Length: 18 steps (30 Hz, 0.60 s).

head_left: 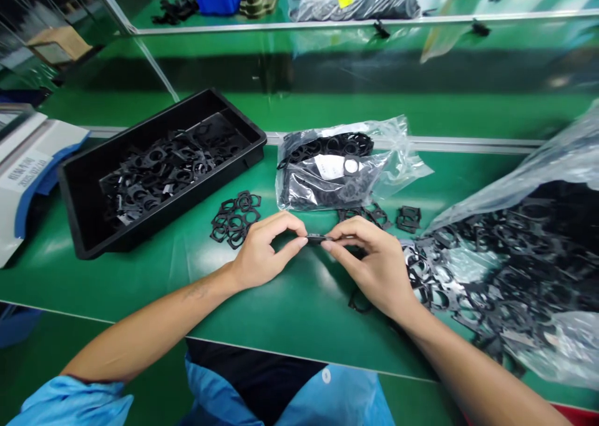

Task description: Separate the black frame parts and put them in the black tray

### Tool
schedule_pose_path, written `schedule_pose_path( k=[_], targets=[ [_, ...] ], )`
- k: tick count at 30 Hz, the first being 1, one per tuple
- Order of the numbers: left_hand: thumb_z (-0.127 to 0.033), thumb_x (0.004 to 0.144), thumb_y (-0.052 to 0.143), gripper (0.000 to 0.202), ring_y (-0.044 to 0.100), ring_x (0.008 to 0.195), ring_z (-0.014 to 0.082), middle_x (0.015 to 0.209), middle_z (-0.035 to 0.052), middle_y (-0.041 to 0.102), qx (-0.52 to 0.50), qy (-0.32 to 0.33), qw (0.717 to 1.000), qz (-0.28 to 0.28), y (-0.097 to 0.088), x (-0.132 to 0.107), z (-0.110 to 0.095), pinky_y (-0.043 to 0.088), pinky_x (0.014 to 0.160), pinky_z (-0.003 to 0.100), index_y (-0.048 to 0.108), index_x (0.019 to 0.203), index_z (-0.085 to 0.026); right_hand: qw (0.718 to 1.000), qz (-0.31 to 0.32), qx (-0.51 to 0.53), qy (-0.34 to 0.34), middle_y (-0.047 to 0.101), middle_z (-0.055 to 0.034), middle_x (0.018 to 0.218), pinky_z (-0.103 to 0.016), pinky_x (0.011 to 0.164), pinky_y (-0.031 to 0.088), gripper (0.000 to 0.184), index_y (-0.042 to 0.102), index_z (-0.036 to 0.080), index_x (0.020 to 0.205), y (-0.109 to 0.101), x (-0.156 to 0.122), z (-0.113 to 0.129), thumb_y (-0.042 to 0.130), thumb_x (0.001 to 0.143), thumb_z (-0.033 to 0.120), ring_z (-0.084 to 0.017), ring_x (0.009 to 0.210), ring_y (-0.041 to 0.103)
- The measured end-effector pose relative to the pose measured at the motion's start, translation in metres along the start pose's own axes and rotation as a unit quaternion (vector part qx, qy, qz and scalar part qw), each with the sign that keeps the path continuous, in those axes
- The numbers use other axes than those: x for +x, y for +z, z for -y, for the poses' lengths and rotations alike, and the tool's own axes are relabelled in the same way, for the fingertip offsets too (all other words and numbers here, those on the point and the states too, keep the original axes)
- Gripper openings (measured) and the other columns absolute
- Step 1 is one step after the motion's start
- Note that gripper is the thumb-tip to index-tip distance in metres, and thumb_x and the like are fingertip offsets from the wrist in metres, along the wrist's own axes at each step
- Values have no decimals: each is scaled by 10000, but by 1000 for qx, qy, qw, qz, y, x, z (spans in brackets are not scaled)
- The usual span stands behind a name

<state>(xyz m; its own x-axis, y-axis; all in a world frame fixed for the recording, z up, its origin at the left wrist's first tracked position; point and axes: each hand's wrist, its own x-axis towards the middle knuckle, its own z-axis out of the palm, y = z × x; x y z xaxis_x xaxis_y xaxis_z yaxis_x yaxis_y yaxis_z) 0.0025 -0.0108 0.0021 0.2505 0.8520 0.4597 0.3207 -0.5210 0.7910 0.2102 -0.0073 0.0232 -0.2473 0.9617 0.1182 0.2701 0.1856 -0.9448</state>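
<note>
Between my two hands, above the green table, is a small black plastic part seen edge-on. My left hand pinches its left end between thumb and forefinger. The right end is pinched the same way by my right hand. Just left of my left hand lies a cluster of black ring-shaped parts. Beyond my right hand are a few more black parts, and another ring is partly hidden under it. The held part's flat face cannot be seen.
A black tray of black parts stands at the left, beside a white and blue device. Behind my hands lies a clear bag of parts. A large open bag with heaped parts covers the right side. A shelf edge runs behind.
</note>
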Motion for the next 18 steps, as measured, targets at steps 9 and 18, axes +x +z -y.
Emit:
schedule_pose_path(
  k=[9,18],
  targets=[
    [-217,960,617,59,664,765,131,840,28,696,3,-19,1000,-18,4,-2,-3,567,736,248,631,918,-178,982,15,126,141,681,-28,740,-287,664,540,393,692,190,708,-2,6,7,874,681,537,-152,677,606],
    [-108,913,646,125,700,921,153,1018,57,712,92,165,981,-31,-6,3,2,592,826,298,704,955,-210,932,100,247,244,684,-16,636,-251,570,489,373,679,185,705,-3,13,6,895,655,485,-133,589,615]
  ],
)
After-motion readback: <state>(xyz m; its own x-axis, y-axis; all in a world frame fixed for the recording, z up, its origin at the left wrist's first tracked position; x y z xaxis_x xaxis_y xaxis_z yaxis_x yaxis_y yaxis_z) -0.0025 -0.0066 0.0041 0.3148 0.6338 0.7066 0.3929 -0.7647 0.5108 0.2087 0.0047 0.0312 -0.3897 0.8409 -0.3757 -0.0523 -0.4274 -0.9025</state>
